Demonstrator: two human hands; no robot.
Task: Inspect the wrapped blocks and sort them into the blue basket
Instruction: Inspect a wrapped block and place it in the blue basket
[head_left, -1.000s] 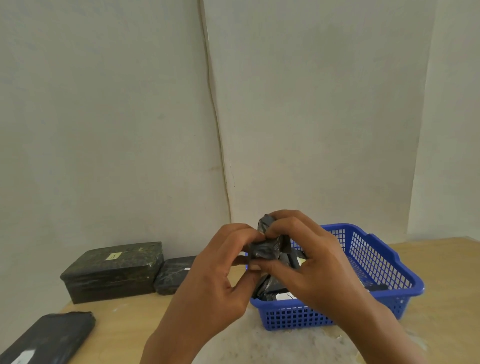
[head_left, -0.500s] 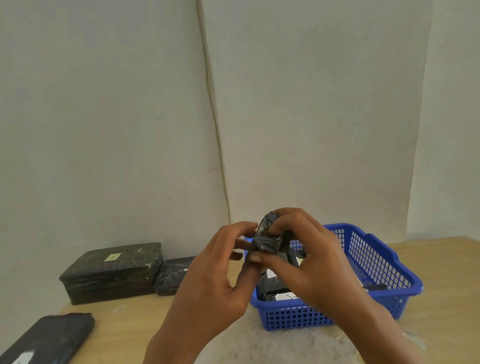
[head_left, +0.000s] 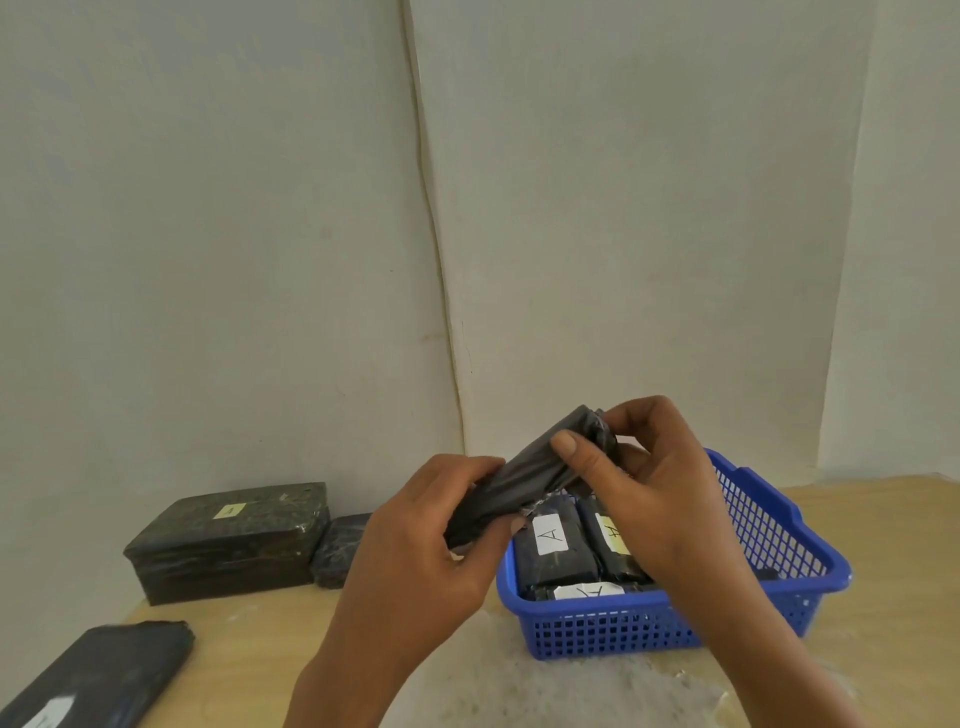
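Both hands are up over the desk (head_left: 883, 519), sharing one wrapped block (head_left: 524, 480) between them. The left hand (head_left: 441, 535) curls round its lower end, and the right hand (head_left: 649, 478) pinches the upper end, thumb pressed flat on the dark wrap. The block sits tilted, raised in the air just above the near-left corner of the blue basket (head_left: 675, 629).

Down in the basket lie several more wrapped blocks (head_left: 558, 545), their white labels marked A facing up. No label shows on the one in the hands, so the risk here looks like a sort made blind if it goes in before the right face turns up.

The wrap looks slick and loose, with a shiny torn edge near the left fingertips. A hard twist could pull that tear wider, or let the block slide out of the pinch and drop onto the labelled ones below.

Off to the left, against the wall, sit a large dark box (head_left: 228, 540) and a smaller dark packet (head_left: 340, 548) touching it, with a flat black packet (head_left: 98, 675) at the near corner. They are well apart from the hands and look safe from a stray elbow.
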